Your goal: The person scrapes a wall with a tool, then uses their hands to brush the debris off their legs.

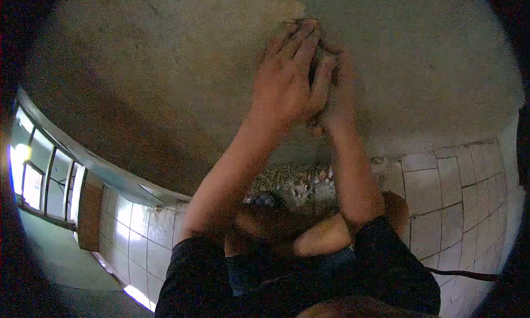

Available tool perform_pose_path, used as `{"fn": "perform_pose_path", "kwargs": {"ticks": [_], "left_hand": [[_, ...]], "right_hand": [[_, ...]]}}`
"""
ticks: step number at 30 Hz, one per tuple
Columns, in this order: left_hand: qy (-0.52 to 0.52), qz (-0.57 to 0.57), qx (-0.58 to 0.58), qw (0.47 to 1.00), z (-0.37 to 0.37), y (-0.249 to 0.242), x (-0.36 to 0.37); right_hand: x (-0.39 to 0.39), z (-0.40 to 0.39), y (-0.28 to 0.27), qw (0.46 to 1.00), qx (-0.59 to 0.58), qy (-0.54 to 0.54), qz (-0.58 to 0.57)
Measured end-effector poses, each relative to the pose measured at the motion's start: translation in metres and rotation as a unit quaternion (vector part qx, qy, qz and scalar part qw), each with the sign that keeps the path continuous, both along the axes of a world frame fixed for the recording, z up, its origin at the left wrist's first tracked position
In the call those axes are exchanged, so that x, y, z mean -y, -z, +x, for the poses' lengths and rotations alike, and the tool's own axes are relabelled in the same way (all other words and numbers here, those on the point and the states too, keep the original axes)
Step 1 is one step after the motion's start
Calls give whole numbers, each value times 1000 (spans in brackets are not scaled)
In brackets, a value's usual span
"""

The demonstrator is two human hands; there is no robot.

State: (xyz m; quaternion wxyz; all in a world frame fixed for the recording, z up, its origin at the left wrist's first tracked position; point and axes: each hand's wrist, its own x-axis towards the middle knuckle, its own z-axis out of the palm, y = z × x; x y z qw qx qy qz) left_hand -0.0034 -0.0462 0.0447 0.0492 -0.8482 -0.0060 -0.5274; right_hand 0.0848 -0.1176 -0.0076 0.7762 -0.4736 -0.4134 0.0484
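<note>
Close together in the upper middle of the head view, my two hands are up against a mottled brown-grey wall (182, 58). My left hand (287, 80) has its fingers pressed together and bent forward, with the thumb along its right side. Just to its right is my right hand (341, 83), smeared by motion, its fingers partly hidden. Both seem closed around something dark in the gap between them, too hidden and blurred to name.
Below the wall runs a rough, crumbling strip (303, 188). Pale tiles (430, 191) cover the floor, and a dark cable (464, 274) lies at the right. At the far left stands a bright barred window (41, 180). My bent legs (323, 235) are beneath my arms.
</note>
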Motion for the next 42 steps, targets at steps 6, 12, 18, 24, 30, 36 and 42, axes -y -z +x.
{"fn": "perform_pose_path", "kwargs": {"ticks": [6,12,18,24,30,36,42], "left_hand": [[17,5,1,1000,3,3,-1],[26,-19,18,999,1,5,3],[-15,-29,48,998,-1,1,14],[27,-38,28,999,8,1,4],[12,-18,57,998,9,-8,4],[12,-45,68,997,8,-18,3],[37,-31,74,996,6,-15,0]], "right_hand": [[19,-37,-31,994,-15,71,-85],[16,-12,-13,995,66,69,-32],[17,-4,-14,993,77,84,-27],[10,11,-10,994,75,80,8],[18,-6,-34,999,-34,3,-28],[10,9,-34,991,11,83,-107],[13,1,-43,998,-28,-11,-63]]}}
